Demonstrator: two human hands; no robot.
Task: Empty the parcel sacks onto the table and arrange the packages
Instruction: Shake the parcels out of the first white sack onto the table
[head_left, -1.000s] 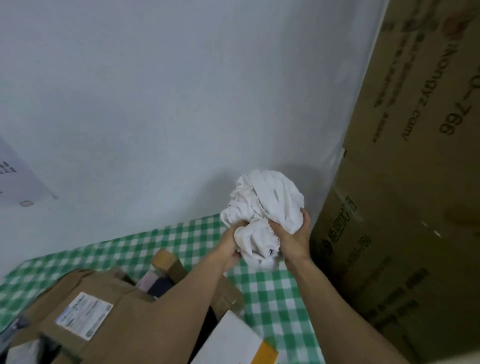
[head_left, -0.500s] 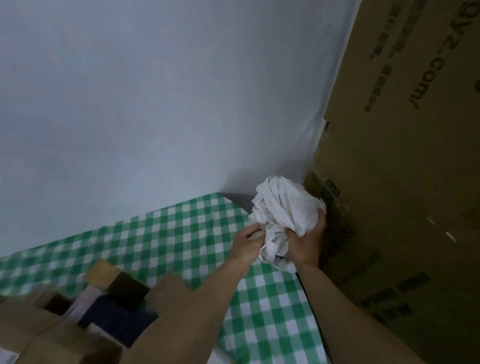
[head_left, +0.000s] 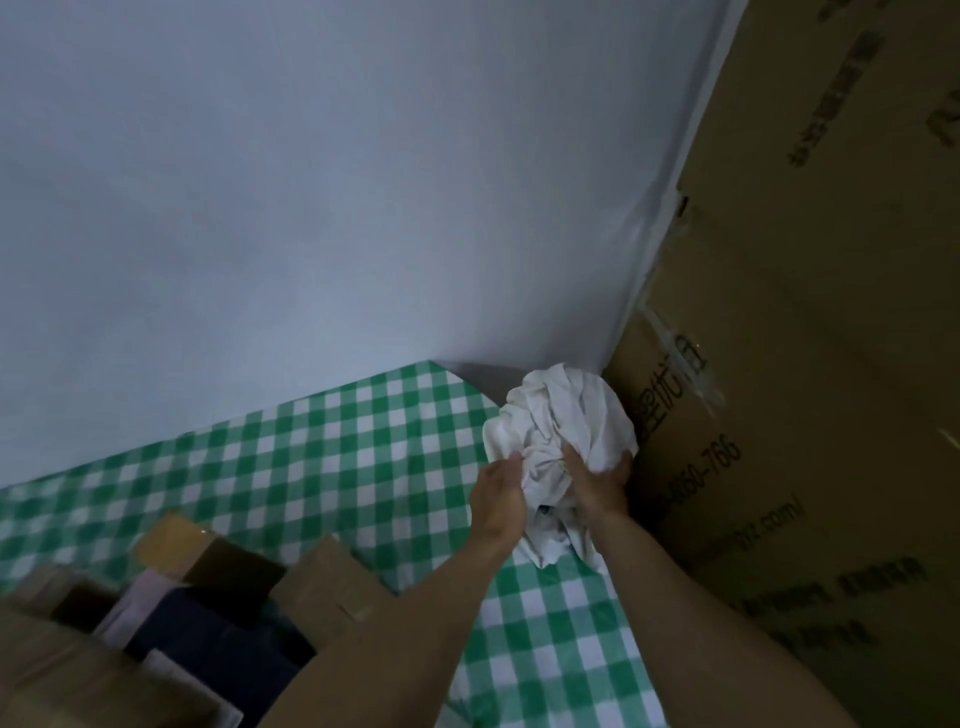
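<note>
White crumpled sack (head_left: 566, 421) is gripped between left hand (head_left: 498, 493) and right hand (head_left: 597, 480).

The table (head_left: 337, 457), under a green-and-white checked cloth (head_left: 545, 649), runs from the left edge of the frame to the bottom right, with its far corner at centre right. Packages (head_left: 218, 613) lie heaped on it at lower left: a brown cardboard box (head_left: 332, 587), a tan and dark brown box (head_left: 208, 551), a dark blue parcel (head_left: 208, 644) and a pale pink one (head_left: 136, 603). A crumpled white sack (head_left: 566, 415) sits at the far corner; its lower folds seem to touch the cloth.
</note>
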